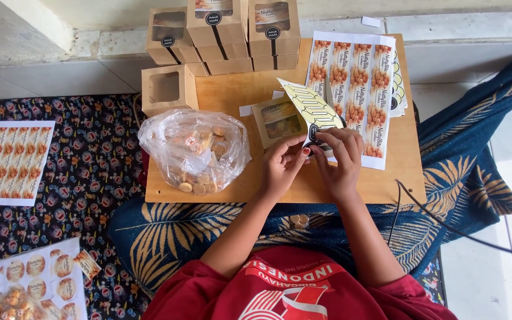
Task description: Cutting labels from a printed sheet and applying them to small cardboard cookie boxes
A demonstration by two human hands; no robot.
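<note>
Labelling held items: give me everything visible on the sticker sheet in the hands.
The sticker sheet is a pale yellowish backing sheet, mostly peeled, with dark outlines where stickers sat. It looks like thin glossy paper, curled and tilted up from the wooden board. The left hand and right hand pinch its lower end, at a dark round sticker. It rises over a small windowed box.

Soft daylight falls on a pale tiled floor (493, 278) with a raised light step (42, 77) along the top, a dark floral mat (90, 160) spread at left, and a low wooden bench (404, 178) set over blue leaf-patterned cloth (463, 172).
</note>
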